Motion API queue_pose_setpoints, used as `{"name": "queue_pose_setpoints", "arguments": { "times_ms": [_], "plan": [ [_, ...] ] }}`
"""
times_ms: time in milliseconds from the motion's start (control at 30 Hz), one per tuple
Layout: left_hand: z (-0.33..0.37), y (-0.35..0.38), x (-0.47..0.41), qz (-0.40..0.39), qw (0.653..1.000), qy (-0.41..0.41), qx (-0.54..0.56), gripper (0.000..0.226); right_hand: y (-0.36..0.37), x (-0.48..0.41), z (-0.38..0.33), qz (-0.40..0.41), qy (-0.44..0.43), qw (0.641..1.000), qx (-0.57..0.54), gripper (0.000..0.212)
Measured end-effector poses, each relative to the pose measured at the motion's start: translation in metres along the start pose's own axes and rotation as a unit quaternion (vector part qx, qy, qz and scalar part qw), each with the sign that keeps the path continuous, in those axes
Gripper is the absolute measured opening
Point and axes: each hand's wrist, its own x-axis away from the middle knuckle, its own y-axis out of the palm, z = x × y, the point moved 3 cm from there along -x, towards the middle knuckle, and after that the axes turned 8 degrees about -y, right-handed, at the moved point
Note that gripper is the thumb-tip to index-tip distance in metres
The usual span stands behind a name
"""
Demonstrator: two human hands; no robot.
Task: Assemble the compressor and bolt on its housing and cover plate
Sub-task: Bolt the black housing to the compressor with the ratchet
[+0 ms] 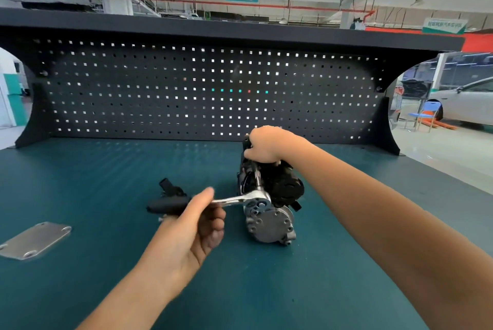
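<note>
The compressor (269, 223) lies on the green bench mat, its silver round end toward me and its black housing (285, 185) behind. My right hand (266, 144) grips the far top end of the black housing. My left hand (202, 219) holds the black handle of a ratchet wrench (240, 198). The wrench's chrome head sits over the compressor's near top, with an extension bar running up along the body. A flat silver cover plate (36, 240) lies apart at the left edge of the mat.
A small black part (170, 188) lies on the mat just behind the wrench handle. A black pegboard (208, 89) walls off the back of the bench. Bare green mat (266, 289) stretches in front of the compressor.
</note>
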Motion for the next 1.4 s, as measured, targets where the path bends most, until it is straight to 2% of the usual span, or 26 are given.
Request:
{"name": "queue_pose_setpoints", "arguments": {
  "times_ms": [33, 100, 167, 233, 367, 467, 533, 567, 633, 700, 733, 767, 833, 900, 967, 1000, 1067, 1133, 1200, 1267, 1333, 1400],
  "plan": [
    [-0.009, -0.004, -0.001, 0.003, 0.996, -0.053, 0.072, 0.040, 0.000, 0.000, 0.001, -0.002, -0.001, 1.000, -0.005, 0.039],
    [-0.016, -0.004, -0.004, 0.004, 0.991, -0.081, 0.107, 0.039, 0.000, 0.000, 0.002, 0.005, 0.003, 1.000, -0.007, 0.040],
    [-0.009, -0.001, -0.004, 0.010, 0.999, -0.016, 0.048, 0.031, 0.002, 0.001, 0.003, 0.015, 0.007, 1.000, -0.013, 0.042],
    [0.002, 0.006, -0.001, -0.001, 0.994, 0.089, -0.057, 0.027, 0.004, 0.001, 0.003, 0.028, 0.005, 0.999, -0.014, 0.046],
    [0.025, 0.029, 0.006, -0.043, 0.933, 0.247, -0.259, 0.023, 0.006, 0.001, 0.002, 0.053, -0.001, 0.998, -0.014, 0.050],
    [0.038, 0.042, 0.009, -0.059, 0.881, 0.295, -0.365, 0.023, 0.005, -0.001, -0.003, 0.044, -0.006, 0.999, -0.017, 0.040],
    [0.041, 0.041, 0.009, -0.050, 0.870, 0.304, -0.386, 0.024, 0.005, -0.002, -0.007, 0.031, -0.009, 0.999, -0.012, 0.038],
    [0.039, 0.037, 0.008, -0.043, 0.879, 0.295, -0.372, 0.026, 0.004, -0.002, -0.007, 0.025, -0.010, 1.000, -0.011, 0.039],
    [0.027, 0.023, 0.005, -0.026, 0.930, 0.230, -0.285, 0.029, 0.002, 0.000, -0.005, 0.016, -0.007, 1.000, -0.012, 0.043],
    [0.006, 0.004, 0.002, -0.009, 0.993, 0.077, -0.087, 0.026, 0.000, 0.002, -0.002, 0.007, -0.005, 1.000, -0.018, 0.045],
    [-0.006, -0.001, 0.001, -0.008, 1.000, -0.014, 0.027, 0.027, -0.001, 0.003, -0.001, 0.003, -0.004, 1.000, -0.023, 0.045],
    [-0.015, -0.004, 0.000, -0.009, 0.990, -0.078, 0.118, 0.032, -0.001, 0.003, -0.001, 0.002, -0.002, 1.000, -0.029, 0.045],
    [-0.024, -0.005, -0.002, -0.008, 0.977, -0.111, 0.183, 0.038, 0.000, 0.002, -0.001, 0.006, 0.004, 0.999, -0.035, 0.045],
    [-0.021, 0.000, -0.004, -0.007, 0.989, -0.062, 0.137, 0.034, 0.002, 0.001, 0.000, 0.015, 0.012, 0.999, -0.033, 0.047],
    [-0.008, 0.008, -0.002, -0.012, 0.999, 0.033, 0.010, 0.029, 0.005, 0.002, 0.002, 0.030, 0.021, 0.999, -0.022, 0.052],
    [0.000, 0.014, -0.001, -0.025, 0.993, 0.090, -0.075, 0.028, 0.006, 0.002, 0.003, 0.039, 0.023, 0.999, -0.021, 0.053],
    [0.016, 0.026, 0.002, -0.047, 0.946, 0.205, -0.245, 0.028, 0.006, 0.002, 0.002, 0.049, 0.028, 0.998, -0.026, 0.048],
    [0.030, 0.039, 0.007, -0.043, 0.876, 0.300, -0.375, 0.029, 0.004, 0.001, -0.002, 0.046, 0.028, 0.998, -0.027, 0.040],
    [0.040, 0.050, 0.009, -0.019, 0.805, 0.364, -0.468, 0.042, 0.003, 0.001, -0.008, 0.043, 0.023, 0.999, -0.020, 0.034],
    [0.046, 0.058, 0.010, -0.010, 0.769, 0.396, -0.502, 0.055, 0.001, 0.002, -0.011, 0.051, 0.025, 0.998, -0.025, 0.031],
    [0.050, 0.059, 0.010, -0.015, 0.773, 0.393, -0.498, 0.051, 0.001, 0.002, -0.013, 0.044, 0.016, 0.998, -0.030, 0.029],
    [0.047, 0.051, 0.007, -0.019, 0.816, 0.350, -0.459, 0.039, 0.002, 0.000, -0.014, 0.024, 0.005, 1.000, -0.005, 0.027]
  ]
}}
